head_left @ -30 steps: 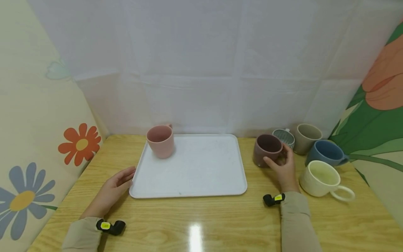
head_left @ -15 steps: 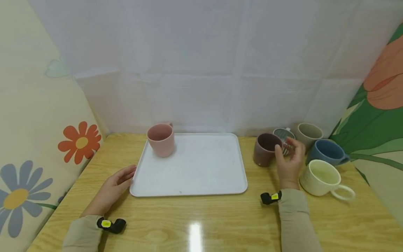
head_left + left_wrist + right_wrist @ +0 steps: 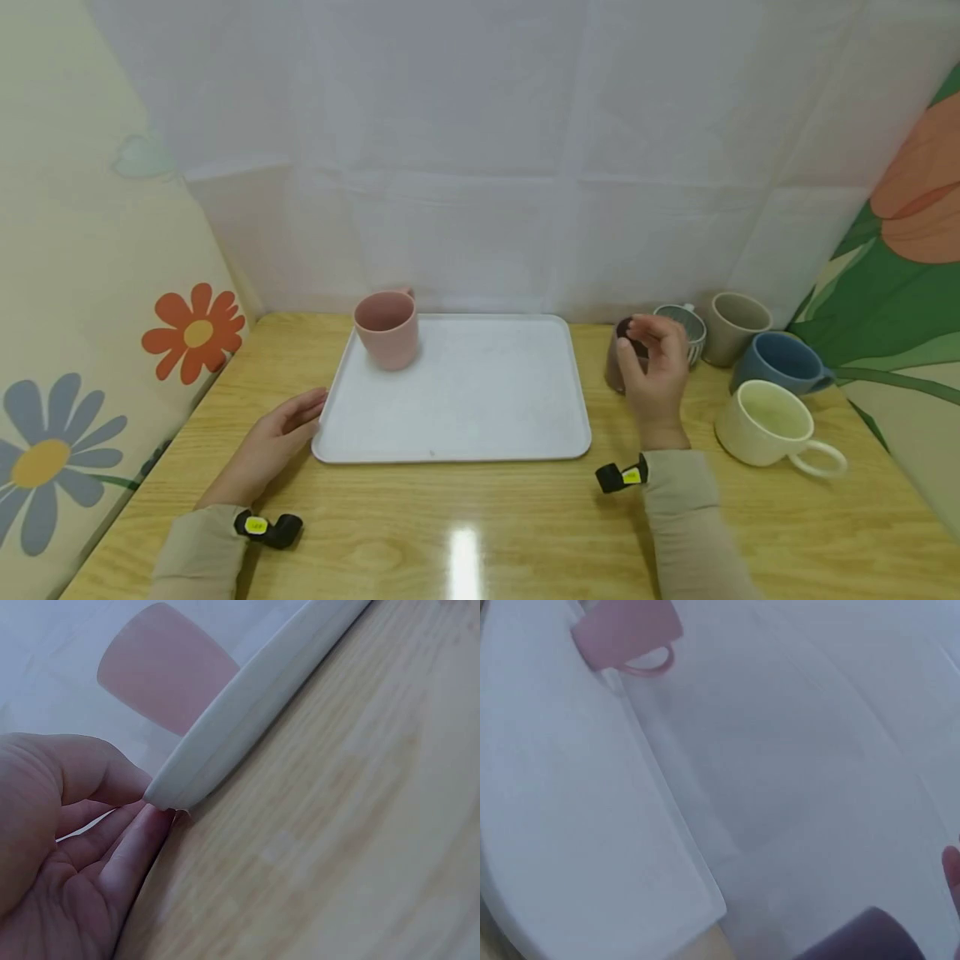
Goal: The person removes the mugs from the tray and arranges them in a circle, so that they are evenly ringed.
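My left hand (image 3: 264, 446) is at the left edge of a white tray (image 3: 472, 408). In the left wrist view its thumb and fingers pinch the tray's rim (image 3: 217, 742). A pink mug (image 3: 390, 342) stands upright at the tray's back left corner. My right hand (image 3: 654, 379) hovers in front of and partly over a dark purple mug (image 3: 614, 371), fingers loosely bent and holding nothing. That mug stands on the table right of the tray, half hidden by the hand. Only a piece of the purple mug (image 3: 870, 941) shows in the right wrist view.
Right of the hand stand a striped grey mug (image 3: 692, 329), a grey-beige cup (image 3: 735, 333), a blue mug (image 3: 780, 367) and a pale yellow mug (image 3: 765, 429). A white cloth (image 3: 480, 167) hangs behind the wooden table (image 3: 360, 533).
My right hand has let go of the purple mug, drawn away to the right, then swung back left over it. The mug stays put. My left hand keeps its place at the tray.
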A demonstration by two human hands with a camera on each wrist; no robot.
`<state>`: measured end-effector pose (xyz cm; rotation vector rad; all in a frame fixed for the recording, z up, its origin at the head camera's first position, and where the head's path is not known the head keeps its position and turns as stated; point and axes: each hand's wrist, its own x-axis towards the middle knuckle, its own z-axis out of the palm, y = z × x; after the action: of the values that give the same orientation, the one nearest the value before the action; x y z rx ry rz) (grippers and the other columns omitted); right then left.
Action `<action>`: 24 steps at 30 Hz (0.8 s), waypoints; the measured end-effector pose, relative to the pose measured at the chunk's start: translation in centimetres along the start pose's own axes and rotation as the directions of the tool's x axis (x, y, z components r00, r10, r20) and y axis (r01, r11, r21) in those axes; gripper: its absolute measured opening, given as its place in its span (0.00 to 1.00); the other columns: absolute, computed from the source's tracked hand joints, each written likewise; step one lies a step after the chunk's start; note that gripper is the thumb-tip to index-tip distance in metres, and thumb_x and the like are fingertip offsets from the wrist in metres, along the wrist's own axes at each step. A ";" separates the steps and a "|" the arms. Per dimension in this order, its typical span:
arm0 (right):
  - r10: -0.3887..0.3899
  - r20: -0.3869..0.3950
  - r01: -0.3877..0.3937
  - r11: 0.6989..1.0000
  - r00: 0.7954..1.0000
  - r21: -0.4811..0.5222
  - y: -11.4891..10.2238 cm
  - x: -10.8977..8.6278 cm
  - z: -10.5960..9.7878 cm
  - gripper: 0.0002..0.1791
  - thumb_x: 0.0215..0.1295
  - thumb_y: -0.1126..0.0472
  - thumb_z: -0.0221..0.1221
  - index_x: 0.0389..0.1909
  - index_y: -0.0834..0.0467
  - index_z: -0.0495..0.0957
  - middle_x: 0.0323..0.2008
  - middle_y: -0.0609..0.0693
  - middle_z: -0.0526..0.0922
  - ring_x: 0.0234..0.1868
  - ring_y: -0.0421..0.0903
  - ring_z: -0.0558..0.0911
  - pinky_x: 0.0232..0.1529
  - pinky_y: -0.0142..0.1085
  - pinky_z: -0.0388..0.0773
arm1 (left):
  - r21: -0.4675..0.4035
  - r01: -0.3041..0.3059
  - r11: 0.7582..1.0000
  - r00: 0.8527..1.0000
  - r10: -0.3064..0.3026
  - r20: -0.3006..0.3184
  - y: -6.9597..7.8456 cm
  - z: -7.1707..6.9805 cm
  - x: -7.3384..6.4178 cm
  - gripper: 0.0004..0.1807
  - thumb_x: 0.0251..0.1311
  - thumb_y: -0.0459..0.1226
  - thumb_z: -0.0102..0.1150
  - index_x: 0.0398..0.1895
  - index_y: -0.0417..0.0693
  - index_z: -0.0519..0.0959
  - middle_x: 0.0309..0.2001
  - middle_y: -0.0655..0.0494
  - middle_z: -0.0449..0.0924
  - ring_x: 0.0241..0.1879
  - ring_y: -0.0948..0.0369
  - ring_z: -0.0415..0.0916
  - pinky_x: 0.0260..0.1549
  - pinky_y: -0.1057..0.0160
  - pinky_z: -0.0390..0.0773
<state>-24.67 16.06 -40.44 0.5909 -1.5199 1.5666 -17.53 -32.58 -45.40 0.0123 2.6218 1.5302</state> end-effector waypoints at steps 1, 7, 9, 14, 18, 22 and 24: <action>0.003 0.028 -0.003 1.000 1.000 0.010 -0.1 -0.2 0.5 0.15 0.58 0.78 0.57 0.46 0.79 0.73 0.46 0.54 0.75 0.48 0.46 0.77 0.55 0.33 0.77 | -0.001 -0.001 1.000 1.000 0.001 -0.001 0.0 0.0 0.0 0.32 0.78 0.41 0.49 0.79 0.37 0.55 0.74 0.37 0.62 0.73 0.43 0.58 0.50 0.85 0.64; 0.083 0.120 -0.092 0.993 0.989 0.074 -0.6 -1.4 3.3 0.14 0.60 0.80 0.56 0.47 0.78 0.73 0.47 0.60 0.74 0.50 0.47 0.77 0.55 0.33 0.77 | -0.011 -0.025 1.000 1.000 0.025 -0.012 -0.1 -0.1 0.1 0.31 0.78 0.40 0.49 0.78 0.36 0.56 0.73 0.37 0.63 0.72 0.45 0.60 0.51 0.85 0.64; 0.139 0.130 -0.150 0.986 0.982 0.078 -0.8 -1.8 3.9 0.14 0.60 0.81 0.56 0.48 0.78 0.73 0.48 0.60 0.74 0.50 0.47 0.77 0.55 0.32 0.78 | -0.019 -0.035 0.999 0.999 0.034 -0.008 -0.1 0.1 0.2 0.31 0.78 0.39 0.49 0.78 0.35 0.57 0.73 0.36 0.63 0.72 0.45 0.60 0.51 0.85 0.64; 0.266 0.181 -0.277 0.960 0.947 0.040 -1.1 -2.8 5.6 0.15 0.62 0.81 0.57 0.50 0.79 0.71 0.48 0.68 0.75 0.51 0.44 0.77 0.54 0.31 0.78 | -0.043 -0.035 0.998 0.999 0.035 0.007 -0.1 0.6 0.2 0.31 0.77 0.37 0.50 0.77 0.35 0.57 0.73 0.35 0.63 0.72 0.43 0.60 0.51 0.85 0.64; 0.329 0.252 -0.348 0.937 0.910 0.034 -0.8 -3.1 7.6 0.16 0.63 0.79 0.58 0.51 0.77 0.72 0.49 0.70 0.75 0.51 0.47 0.77 0.54 0.34 0.79 | -0.029 -0.020 0.999 1.000 0.020 -0.003 0.1 0.5 -0.2 0.30 0.78 0.36 0.49 0.78 0.35 0.57 0.73 0.35 0.63 0.72 0.43 0.59 0.50 0.85 0.63; 0.415 0.313 -0.445 0.895 0.854 0.028 -0.1 -2.8 10.1 0.17 0.62 0.78 0.59 0.52 0.75 0.73 0.49 0.70 0.77 0.52 0.56 0.79 0.54 0.38 0.80 | -0.020 -0.008 1.000 1.000 0.008 -0.014 0.2 0.1 -0.4 0.31 0.78 0.38 0.49 0.78 0.37 0.57 0.73 0.37 0.63 0.73 0.44 0.59 0.50 0.86 0.62; 0.479 0.337 -0.513 0.858 0.810 0.014 0.3 -2.6 11.3 0.17 0.62 0.77 0.60 0.52 0.73 0.74 0.50 0.69 0.79 0.53 0.59 0.79 0.54 0.39 0.80 | -0.028 -0.009 1.000 1.000 0.009 -0.015 0.3 0.0 -0.5 0.31 0.78 0.38 0.49 0.78 0.37 0.57 0.73 0.37 0.63 0.73 0.44 0.59 0.50 0.85 0.63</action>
<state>-26.06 4.53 -41.06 0.5525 -1.9654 2.0335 -17.04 -32.47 -45.12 0.0105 2.6155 1.5757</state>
